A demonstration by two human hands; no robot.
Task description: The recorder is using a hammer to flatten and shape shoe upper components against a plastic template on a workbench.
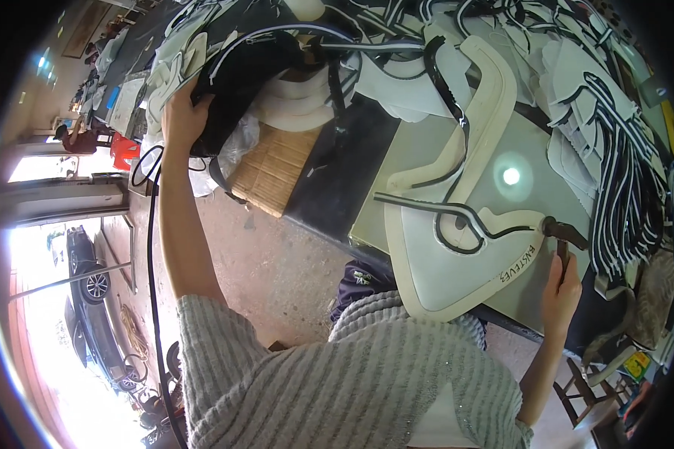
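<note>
Grey sweater (352,382) sits nearest; left hand (185,120) grips black material (253,71), right hand (562,295) a hammer (565,233).

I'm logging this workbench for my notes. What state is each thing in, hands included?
Left hand: against the black piece; grip partly hidden
Black piece: bent, not flat
Right hand: closed around the hammer's handle
Hammer: held, head at the template's narrow end
Template: overhanging the table edge
Striped strip: curved, lying across the template
Strip bundle: loose, ends fanned
Cable: hanging
Car: parked outside
</note>
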